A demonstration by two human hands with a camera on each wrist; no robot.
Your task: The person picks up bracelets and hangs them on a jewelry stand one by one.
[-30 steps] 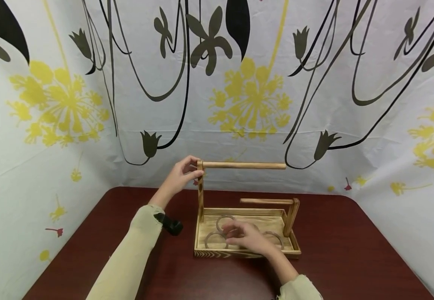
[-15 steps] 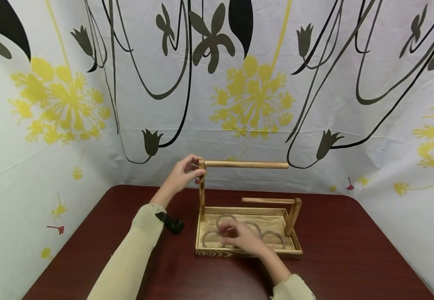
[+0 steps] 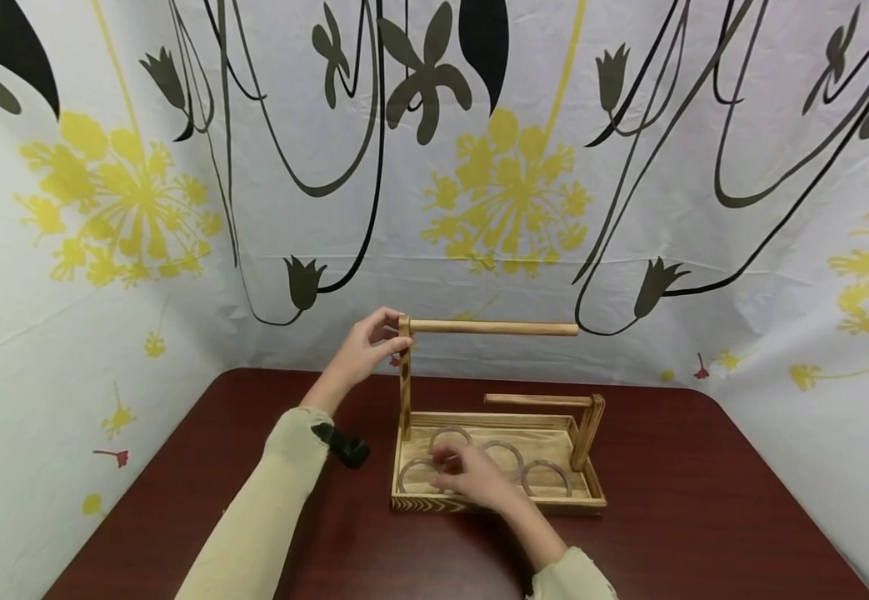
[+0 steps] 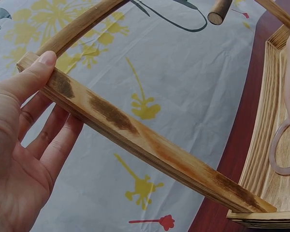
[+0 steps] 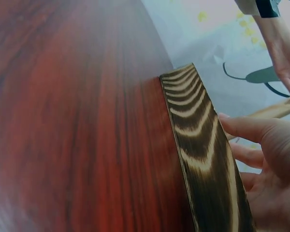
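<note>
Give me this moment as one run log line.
left hand: grips tall post; right hand: at left front ring, grip unclear; four rings: in tray; both bars: no rings

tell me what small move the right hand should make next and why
Perhaps lift the front-left ring toward the upper bar: the right hand is right at that ring, though contact is unclear, the left hand grips the tall post, and the upper bar carries no ring.

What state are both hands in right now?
Left hand: closed, holding the top of the tall wooden post.
Right hand: over the tray, by the near-left ring; cannot tell whether it grips it.
</note>
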